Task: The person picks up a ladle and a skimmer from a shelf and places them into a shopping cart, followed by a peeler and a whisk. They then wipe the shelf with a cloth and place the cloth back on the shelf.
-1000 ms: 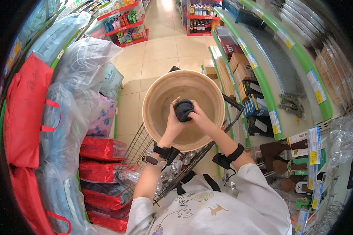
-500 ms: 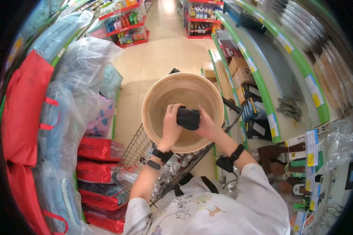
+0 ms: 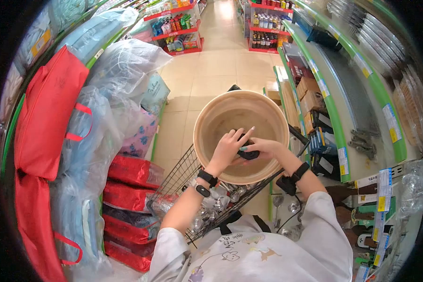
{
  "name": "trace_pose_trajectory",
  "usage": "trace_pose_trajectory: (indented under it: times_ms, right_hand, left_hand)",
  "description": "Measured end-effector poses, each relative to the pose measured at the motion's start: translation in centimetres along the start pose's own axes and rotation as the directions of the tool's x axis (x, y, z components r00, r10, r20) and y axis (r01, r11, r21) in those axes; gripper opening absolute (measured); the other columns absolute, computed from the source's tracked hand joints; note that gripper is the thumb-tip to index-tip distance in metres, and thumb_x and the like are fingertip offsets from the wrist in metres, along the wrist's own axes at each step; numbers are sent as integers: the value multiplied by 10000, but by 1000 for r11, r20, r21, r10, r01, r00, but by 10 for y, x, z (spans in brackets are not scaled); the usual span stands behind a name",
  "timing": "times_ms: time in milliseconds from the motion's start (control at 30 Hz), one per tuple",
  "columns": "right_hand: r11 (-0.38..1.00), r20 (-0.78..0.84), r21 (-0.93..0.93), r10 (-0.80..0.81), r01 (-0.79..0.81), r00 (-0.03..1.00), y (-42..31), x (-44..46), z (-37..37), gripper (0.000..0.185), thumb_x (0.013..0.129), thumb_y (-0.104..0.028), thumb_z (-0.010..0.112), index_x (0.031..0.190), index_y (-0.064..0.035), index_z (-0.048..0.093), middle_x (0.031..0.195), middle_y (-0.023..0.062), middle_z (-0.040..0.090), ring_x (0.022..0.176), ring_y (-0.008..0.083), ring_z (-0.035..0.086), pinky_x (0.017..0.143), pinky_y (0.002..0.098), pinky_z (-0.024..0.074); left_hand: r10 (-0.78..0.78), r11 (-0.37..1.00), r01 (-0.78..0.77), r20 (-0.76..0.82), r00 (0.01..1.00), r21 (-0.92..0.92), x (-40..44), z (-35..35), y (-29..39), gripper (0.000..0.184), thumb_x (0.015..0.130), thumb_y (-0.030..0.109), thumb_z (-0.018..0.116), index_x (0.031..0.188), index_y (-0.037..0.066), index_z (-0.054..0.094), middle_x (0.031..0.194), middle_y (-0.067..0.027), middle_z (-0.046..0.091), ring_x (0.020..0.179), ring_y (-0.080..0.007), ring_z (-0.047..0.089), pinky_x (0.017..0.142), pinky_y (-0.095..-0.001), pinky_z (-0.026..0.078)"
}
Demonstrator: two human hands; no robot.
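Note:
A small black bundle (image 3: 250,154), soft and fabric-like, is held between my hands over the basin's mouth; its exact kind is hard to make out. My left hand (image 3: 229,146) lies over its left side, fingers bent and partly covering it. From the right, my right hand (image 3: 264,147) is closed around it, thumb on top. Below them is a large round tan plastic tub (image 3: 203,113), which rests on a black wire shopping cart (image 3: 179,175). Clear-wrapped shiny metal items (image 3: 207,211) lie in the cart, close to my body.
Red bags (image 3: 56,113) and plastic-wrapped bedding (image 3: 98,108) line the left shelf. At right, green-edged shelves (image 3: 336,136) carry boxes and racks. The cart's handle (image 3: 298,136) sticks out right of the tub. Tiled floor (image 3: 216,61) runs ahead between drink displays (image 3: 270,28).
The view has swung left, so everything appears further right. My left fingers have spread over the black bundle, which now shows less between my hands.

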State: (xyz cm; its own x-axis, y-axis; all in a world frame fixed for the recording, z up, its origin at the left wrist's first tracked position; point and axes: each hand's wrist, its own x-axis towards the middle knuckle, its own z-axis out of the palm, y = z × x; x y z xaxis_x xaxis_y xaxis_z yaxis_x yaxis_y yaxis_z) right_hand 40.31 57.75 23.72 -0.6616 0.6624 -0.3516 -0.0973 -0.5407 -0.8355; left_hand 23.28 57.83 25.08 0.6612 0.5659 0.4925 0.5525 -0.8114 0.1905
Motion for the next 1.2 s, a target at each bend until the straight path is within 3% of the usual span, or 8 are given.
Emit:
trace_pose_trajectory:
  times_ms: [300,433,567,700,867,1000,1133,1200]
  right_hand:
    - [803,-84,-591,40,-82,996,-21,11,15,273,609,-115,691,799,39,571,674,83,597,602,145,598,522,244,473]
    - [210,-283,-947,-188,-243,940,-1,27,9,310,571,-134,696,788,34,551,676,133,602,623,233,604,550,308,482]
    - [-146,-133,-960,-514,-240,847,16,36,8,229,617,-92,611,823,-14,549,721,129,600,702,271,599,593,344,489]
    - [-214,-37,-955,-598,-204,801,23,40,6,104,664,-59,545,766,-49,527,675,103,586,683,258,600,570,344,481]
    - [-265,45,-953,-600,-146,799,18,30,10,183,649,-107,599,785,-53,489,733,104,590,696,252,600,568,341,477]
    - [-131,-43,-981,-574,-144,817,12,15,18,325,603,-142,667,835,-46,462,764,124,588,719,265,594,581,334,481]
    - [490,-204,-870,-453,52,868,12,9,-1,378,660,-196,647,947,-37,460,836,81,582,708,198,587,624,286,469]
    - [725,-190,-669,-380,163,905,12,11,-15,354,717,-227,600,981,-32,467,860,61,580,697,181,582,634,278,468]
  left_hand:
    - [-114,978,84,146,983,192,-12,36,-13,492,624,97,596,1095,42,467,799,-60,528,773,-201,542,625,-272,465]
    - [-196,974,170,183,963,153,-12,48,-20,451,633,54,580,1068,38,462,774,-105,548,735,-249,563,598,-336,461]
    - [-325,945,322,280,903,56,-9,45,-25,269,654,81,590,907,21,521,727,-146,584,691,-278,592,586,-353,472]
    - [-428,824,556,523,737,-110,2,32,-30,235,594,81,632,810,22,561,746,-174,595,738,-335,570,631,-389,464]
    - [-287,755,524,519,805,-394,-7,39,-46,354,571,138,674,889,32,559,793,-150,604,740,-268,588,658,-351,451]
    - [-199,652,531,553,809,-542,-8,25,-49,427,539,129,703,930,52,547,783,-114,599,750,-187,572,685,-319,436]
    - [-367,585,665,580,727,-464,-9,12,-33,412,527,60,702,902,44,530,814,-128,575,793,-251,567,683,-329,437]
    - [-315,886,343,139,939,-313,-15,23,-36,449,525,8,685,933,41,499,950,-154,508,884,-289,526,727,-345,428]
